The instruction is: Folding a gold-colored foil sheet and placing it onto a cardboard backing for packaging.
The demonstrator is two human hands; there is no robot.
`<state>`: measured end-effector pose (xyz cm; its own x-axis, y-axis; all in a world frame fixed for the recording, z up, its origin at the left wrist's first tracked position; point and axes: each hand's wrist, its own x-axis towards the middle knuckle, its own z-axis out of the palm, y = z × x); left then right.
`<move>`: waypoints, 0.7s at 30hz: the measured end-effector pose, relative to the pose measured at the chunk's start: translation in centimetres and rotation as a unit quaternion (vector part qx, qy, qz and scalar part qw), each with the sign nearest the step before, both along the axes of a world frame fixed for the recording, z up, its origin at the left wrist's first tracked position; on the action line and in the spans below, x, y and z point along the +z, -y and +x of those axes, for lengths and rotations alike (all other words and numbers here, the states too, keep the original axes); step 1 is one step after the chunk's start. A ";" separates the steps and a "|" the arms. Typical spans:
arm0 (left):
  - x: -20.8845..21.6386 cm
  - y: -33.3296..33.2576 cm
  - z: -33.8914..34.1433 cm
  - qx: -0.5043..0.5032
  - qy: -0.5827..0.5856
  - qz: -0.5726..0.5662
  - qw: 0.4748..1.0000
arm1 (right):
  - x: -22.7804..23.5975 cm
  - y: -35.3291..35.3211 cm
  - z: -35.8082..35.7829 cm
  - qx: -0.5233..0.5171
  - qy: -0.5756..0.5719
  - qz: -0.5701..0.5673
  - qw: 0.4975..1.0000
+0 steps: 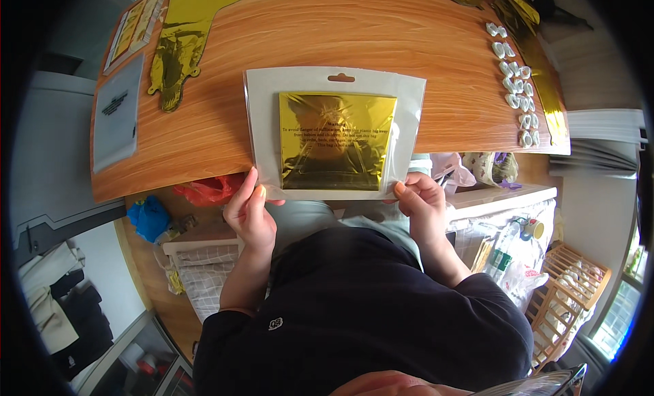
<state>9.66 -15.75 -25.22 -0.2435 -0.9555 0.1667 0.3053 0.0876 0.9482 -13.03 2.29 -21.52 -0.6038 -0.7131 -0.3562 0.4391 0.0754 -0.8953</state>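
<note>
A clear plastic packet (266,117) with a pale backing and a hang hole at its top is held up in front of me at the near edge of the table. Inside it lies a folded sheet of shiny gold foil (337,154), with printing across the plastic over it. At the packet's lower left corner, my left hand (253,212) pinches the edge between thumb and fingers. My right hand (422,204) grips the lower right corner, thumb in front and fingers bent behind. The lower edge of the packet overhangs my lap.
On the wooden table (218,123), a flat gold foil balloon (182,49) and a clear plastic sleeve (119,117) lie at left. Several small white rings (518,86) line the right side, beside a gold foil strip (545,89). Below right stand a bottle (504,249) and a wooden rack (579,273).
</note>
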 end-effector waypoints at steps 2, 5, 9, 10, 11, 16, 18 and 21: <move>0.3 -0.1 -0.1 0.004 -0.005 0.010 1.000 | -0.2 -0.3 -0.2 0.017 -0.001 0.010 1.000; -0.2 0.0 0.5 -0.027 -0.009 -0.011 1.000 | -0.2 -0.3 0.1 0.024 -0.024 0.000 0.999; 1.0 -1.1 -1.6 -0.006 -0.166 0.044 0.985 | -0.7 -1.1 0.3 0.058 -0.003 -0.017 0.998; 1.0 -1.0 -1.7 -0.004 -0.166 0.041 0.985 | -0.7 -1.0 0.7 0.039 -0.002 -0.028 0.999; 0.9 -0.8 -2.1 -0.153 -0.247 0.008 0.957 | -0.6 -0.8 1.2 0.021 0.000 -0.039 0.999; 2.6 -2.7 -3.9 -0.364 0.060 -0.095 0.925 | 0.1 -0.1 3.5 0.067 -0.015 -0.108 0.992; 3.3 -3.4 -5.1 -0.374 0.061 -0.070 0.923 | 0.5 0.0 4.4 0.061 -0.078 -0.107 0.989; 4.4 -4.5 -5.1 -0.296 0.040 0.048 0.953 | 0.6 -0.9 4.5 0.043 -0.095 -0.112 0.988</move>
<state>4.56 -11.26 -20.84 -0.7527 -0.6569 0.0436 0.2012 -0.1664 0.9653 -8.56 3.18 -20.92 -0.5787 -0.8126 -0.0690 0.2620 -0.1051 -0.9593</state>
